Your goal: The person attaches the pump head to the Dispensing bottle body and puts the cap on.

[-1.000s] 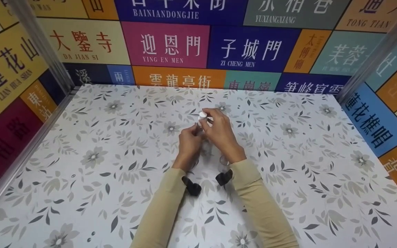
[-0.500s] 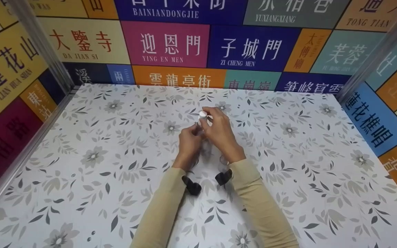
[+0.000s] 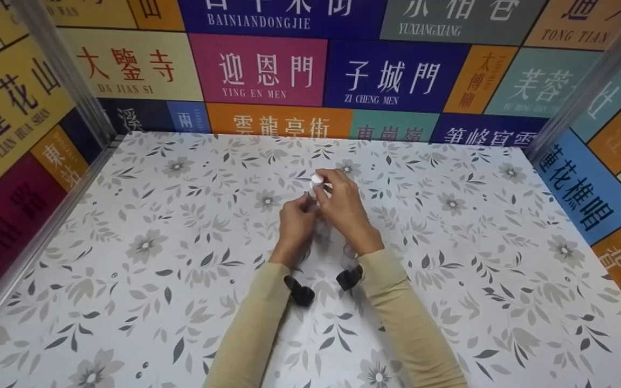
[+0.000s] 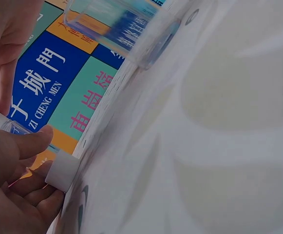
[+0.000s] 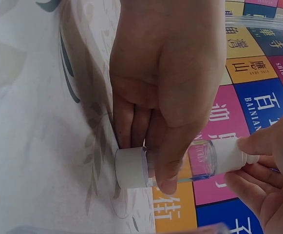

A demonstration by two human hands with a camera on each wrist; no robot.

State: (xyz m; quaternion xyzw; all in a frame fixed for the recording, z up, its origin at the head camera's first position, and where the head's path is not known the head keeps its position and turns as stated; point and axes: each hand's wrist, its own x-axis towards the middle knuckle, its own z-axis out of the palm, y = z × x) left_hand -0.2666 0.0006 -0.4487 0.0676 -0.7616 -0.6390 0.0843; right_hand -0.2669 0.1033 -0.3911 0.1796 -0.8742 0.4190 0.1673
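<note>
Between my two hands stands a small, slim bottle with a clear body [image 5: 199, 160], upright over the table. A white cap [image 3: 317, 179] tops it, and a white cylindrical part [image 4: 63, 170] is at its lower end, touching or nearly touching the tablecloth. My left hand [image 3: 295, 226] grips the clear body low down, the thumb across its side in the right wrist view. My right hand [image 3: 345, 207] pinches the white cap at the top between thumb and fingers. In the head view, fingers hide most of the bottle.
A clear plastic container [image 4: 151, 44] stands on the table near my right wrist, partly hidden by it in the head view. The floral tablecloth [image 3: 181, 302] spreads around my arms. Colourful printed panels [image 3: 259, 70] and clear upright posts [image 3: 65, 70] border the table.
</note>
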